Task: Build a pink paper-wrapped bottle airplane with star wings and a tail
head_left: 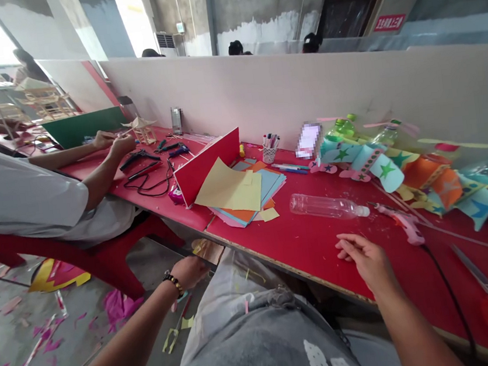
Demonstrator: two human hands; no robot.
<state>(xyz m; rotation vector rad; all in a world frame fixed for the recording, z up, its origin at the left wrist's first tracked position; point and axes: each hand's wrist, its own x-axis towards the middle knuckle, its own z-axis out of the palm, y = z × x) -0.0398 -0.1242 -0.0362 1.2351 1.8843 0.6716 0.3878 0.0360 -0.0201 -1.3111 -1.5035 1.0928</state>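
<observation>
Right hand point(365, 257): flat on red tabletop point(303, 241), fingers spread, empty, near clear plastic bottle point(326, 205) lying sideways; left hand point(190, 270): lowered beside knee, loosely curled, grip unclear.

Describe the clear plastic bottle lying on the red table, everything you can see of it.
The clear plastic bottle looks empty and lies on its side on the red table, white cap end pointing right toward the pink glue gun. Its body is see-through and ribbed. No hand touches it; the right hand rests on the table just below it.
</observation>
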